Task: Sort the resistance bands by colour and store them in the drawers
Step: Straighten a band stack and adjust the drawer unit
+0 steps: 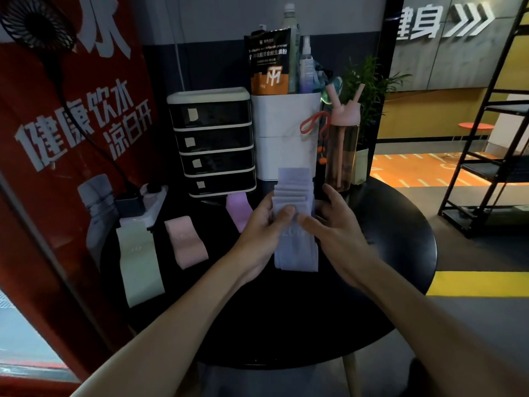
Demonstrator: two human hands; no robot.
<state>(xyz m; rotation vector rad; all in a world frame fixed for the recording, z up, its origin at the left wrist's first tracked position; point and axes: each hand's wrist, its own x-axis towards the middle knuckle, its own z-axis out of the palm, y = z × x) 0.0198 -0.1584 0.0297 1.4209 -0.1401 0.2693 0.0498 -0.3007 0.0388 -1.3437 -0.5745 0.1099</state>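
The left hand (264, 224) grips the lilac bands (293, 190); the right hand (336, 224), open, touches their side. Sorting looks nearly finished; next, a closed drawer (213, 138) must be pulled open.

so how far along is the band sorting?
Done, apparently: colours separated. The green band, pink band and purple band lie apart on the table. In hand: the left hand grips the lavender stack, and the right hand touches it with the thumb. Left: storing. All four drawers are closed, their contents not visible.
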